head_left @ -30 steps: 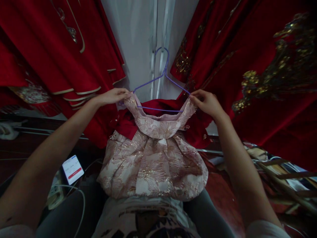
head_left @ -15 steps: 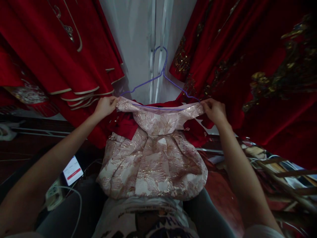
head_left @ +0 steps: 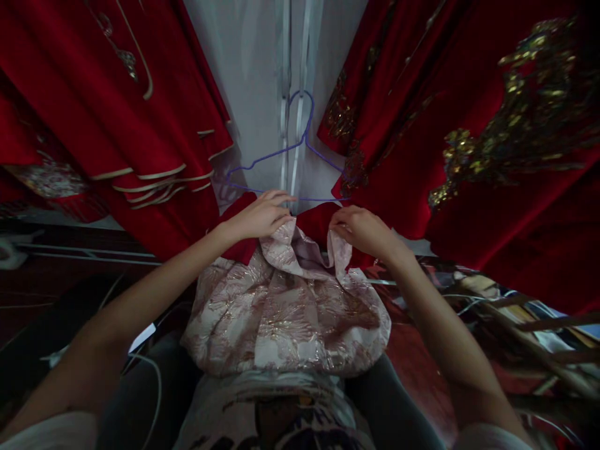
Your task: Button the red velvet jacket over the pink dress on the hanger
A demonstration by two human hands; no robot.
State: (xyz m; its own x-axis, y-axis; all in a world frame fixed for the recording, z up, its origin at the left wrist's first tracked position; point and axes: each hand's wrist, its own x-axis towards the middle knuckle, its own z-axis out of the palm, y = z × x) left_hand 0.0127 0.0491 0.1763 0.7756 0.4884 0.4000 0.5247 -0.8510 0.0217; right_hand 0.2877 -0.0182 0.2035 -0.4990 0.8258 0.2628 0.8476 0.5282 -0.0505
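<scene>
A pale pink brocade dress (head_left: 285,319) with gold threads lies over my lap, its puffed skirt towards me and its bodice drawn together at the far end. My left hand (head_left: 267,214) holds the left side of the bodice top, fingers reaching over the cloth. On the other side my right hand (head_left: 359,230) is curled round the bodice's right edge. Beyond both hands hangs a purple wire hanger (head_left: 276,152), its lower bar apart from the dress. Red cloth (head_left: 316,220) shows behind the bodice.
Red garments with pale trim (head_left: 154,144) hang at the left; red garments with gold sequins (head_left: 487,156) hang at the right. A phone (head_left: 142,337) is partly hidden by my left forearm, near a white cable (head_left: 158,387). Wooden bars (head_left: 553,325) and clutter stand at lower right.
My hands have moved inwards from the hanger's ends, bringing the dress top with them. The bodice has come off the hanger and folded together. The hanger stays hanging.
</scene>
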